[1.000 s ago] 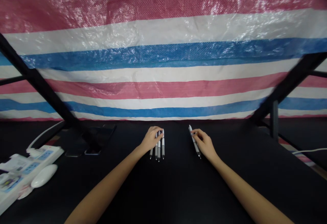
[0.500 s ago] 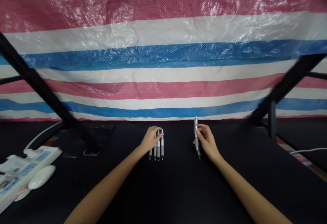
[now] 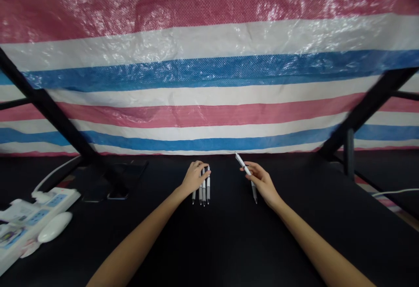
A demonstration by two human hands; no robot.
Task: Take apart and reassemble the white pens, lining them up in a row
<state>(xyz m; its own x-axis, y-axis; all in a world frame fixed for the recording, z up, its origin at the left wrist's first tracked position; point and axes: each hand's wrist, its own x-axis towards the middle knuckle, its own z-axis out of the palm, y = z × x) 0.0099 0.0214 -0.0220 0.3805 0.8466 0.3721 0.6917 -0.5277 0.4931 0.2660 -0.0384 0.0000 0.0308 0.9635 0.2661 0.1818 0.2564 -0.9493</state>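
My left hand [image 3: 195, 177] is closed over the upper ends of several white pens with grey grips [image 3: 204, 193], which lie side by side on the black tabletop. Its thumb and fingertips meet near the rightmost pen, and the palm hides the tops of the others. To the right, my right hand [image 3: 262, 184] pinches a white pen [image 3: 242, 163], tilted with its upper end to the left. Below those fingers shows a grey pen grip and tip [image 3: 254, 192] at a different angle, seemingly a second pen partly hidden by the hand.
A white power strip [image 3: 39, 217] and a white computer mouse [image 3: 55, 227] lie at the left. Dark flat devices, perhaps phones [image 3: 117, 194], sit near the left black support bar [image 3: 65, 123]. Another bar [image 3: 353, 116] stands right. A striped plastic sheet [image 3: 209, 73] hangs behind.
The upper end of the pen in my right hand has swung left, from nearly straight to tilted. My left hand stays over the row, where the pens have shifted very slightly.
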